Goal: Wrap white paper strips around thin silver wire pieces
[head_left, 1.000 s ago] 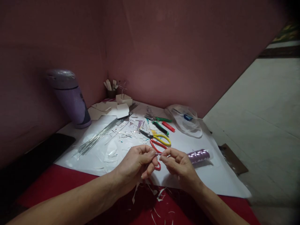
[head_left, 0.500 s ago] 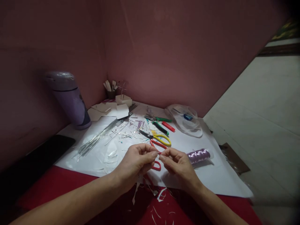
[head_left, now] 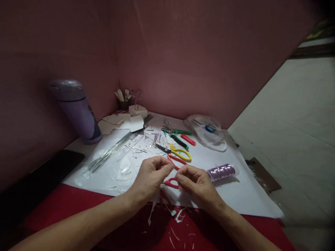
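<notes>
Over the white sheet (head_left: 253,191), my left hand (head_left: 154,177) is closed, thumb against forefinger; what it pinches is too small to make out. Just to its right, my right hand (head_left: 195,181) is also pinched closed, its hold equally unclear. The fingertips are near each other with a narrow gap. Red-handled scissors (head_left: 171,182) lie beneath and behind the fingers. Beyond them are yellow-handled scissors (head_left: 180,153) with dark blades. A purple thread spool (head_left: 222,172) lies on its side to the right of my right hand.
Green-handled pliers (head_left: 179,141), a red stick (head_left: 188,139) and a clear plastic bag (head_left: 209,134) lie farther back. Thin wires (head_left: 108,155) and a purple tumbler (head_left: 78,113) are at left. Scraps litter the sheet and the red cloth (head_left: 78,205).
My hands have moved slightly apart at the fingertips, my left a little up and leftward. More of the red scissors' handle shows between them.
</notes>
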`<state>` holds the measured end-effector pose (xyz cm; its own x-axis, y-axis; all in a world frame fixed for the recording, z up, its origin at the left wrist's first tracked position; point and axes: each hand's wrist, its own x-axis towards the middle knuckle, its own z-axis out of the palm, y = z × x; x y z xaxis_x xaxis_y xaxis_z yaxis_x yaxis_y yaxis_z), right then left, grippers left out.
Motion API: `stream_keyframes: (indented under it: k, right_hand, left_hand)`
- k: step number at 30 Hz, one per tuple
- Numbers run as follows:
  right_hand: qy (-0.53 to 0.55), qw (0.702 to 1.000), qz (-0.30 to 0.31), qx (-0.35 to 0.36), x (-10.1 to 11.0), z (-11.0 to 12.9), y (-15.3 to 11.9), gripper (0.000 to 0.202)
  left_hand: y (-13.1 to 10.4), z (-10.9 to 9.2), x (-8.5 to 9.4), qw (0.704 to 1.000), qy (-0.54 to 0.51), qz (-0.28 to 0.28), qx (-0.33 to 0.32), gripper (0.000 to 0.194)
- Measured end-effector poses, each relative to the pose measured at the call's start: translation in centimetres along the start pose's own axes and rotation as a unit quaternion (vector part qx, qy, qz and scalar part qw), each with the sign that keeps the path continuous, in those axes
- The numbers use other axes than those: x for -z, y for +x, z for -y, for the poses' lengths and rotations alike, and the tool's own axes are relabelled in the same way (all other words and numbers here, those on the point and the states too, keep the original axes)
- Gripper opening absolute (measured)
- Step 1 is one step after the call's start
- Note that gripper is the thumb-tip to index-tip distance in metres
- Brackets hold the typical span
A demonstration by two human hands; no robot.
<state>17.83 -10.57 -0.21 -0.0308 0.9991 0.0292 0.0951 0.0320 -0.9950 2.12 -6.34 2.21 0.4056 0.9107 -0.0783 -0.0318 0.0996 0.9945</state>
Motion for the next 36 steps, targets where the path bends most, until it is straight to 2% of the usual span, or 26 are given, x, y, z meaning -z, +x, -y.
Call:
stream_keyframes:
  k: [3,5,7,10,14,18,20,23,25,27,30,33,36]
  right_hand:
    - [0.004,0.998,-0.022,0.064,0.6,0.3,0.2,0.023]
    - [0.059,0.994,-0.043,0.078,0.7,0.5,0.2,0.027]
    - [0.122,0.990,-0.037,0.065,0.3,0.7,0.1,0.030]
    - [0.169,0.985,0.011,0.016,-0.8,0.8,-0.3,0.033]
    - [0.117,0.993,0.017,-0.026,-1.9,0.7,-0.6,0.030]
    - [0.053,0.997,0.024,-0.046,-1.9,0.4,-0.8,0.033]
    - [0.027,1.000,0.007,-0.014,-1.6,0.4,-0.9,0.032]
    - [-0.033,0.992,-0.043,0.110,-1.0,0.7,-1.1,0.023]
    - [-0.051,0.983,-0.037,0.171,-0.7,1.0,-1.2,0.018]
    - [-0.011,0.983,0.000,0.182,-0.7,1.1,-1.4,0.017]
    - [0.125,0.981,0.039,0.146,-1.0,1.2,-1.5,0.021]
    - [0.245,0.964,0.023,0.096,-1.4,1.4,-1.3,0.025]
    - [0.313,0.949,-0.031,0.017,-1.4,1.5,-0.8,0.025]
  left_hand:
    - [-0.1,0.1,0.1,1.000,0.008,-0.008,-0.022,0.018]
    - [-0.1,0.2,0.0,0.999,0.009,-0.008,-0.035,0.017]
    - [-0.2,0.4,-0.1,0.998,0.016,-0.002,-0.055,0.016]
    - [-0.3,0.5,-0.2,0.996,0.025,0.001,-0.085,0.016]
    - [-0.4,0.0,-0.3,0.998,-0.005,-0.026,-0.062,0.016]
    - [-0.1,-0.1,-0.1,0.996,-0.071,-0.043,-0.013,0.020]
    - [0.1,0.1,0.0,0.992,-0.115,-0.042,0.004,0.022]
    - [0.3,0.4,0.1,0.985,-0.165,-0.043,0.034,0.024]
    - [0.3,0.5,0.1,0.982,-0.179,-0.027,0.056,0.024]
    - [0.2,0.5,0.0,0.980,-0.184,-0.013,0.070,0.022]
    - [0.1,0.6,-0.2,0.980,-0.180,-0.008,0.085,0.021]
    - [0.1,0.8,-0.2,0.980,-0.180,-0.011,0.088,0.024]
    - [0.1,0.9,-0.2,0.980,-0.181,-0.018,0.083,0.023]
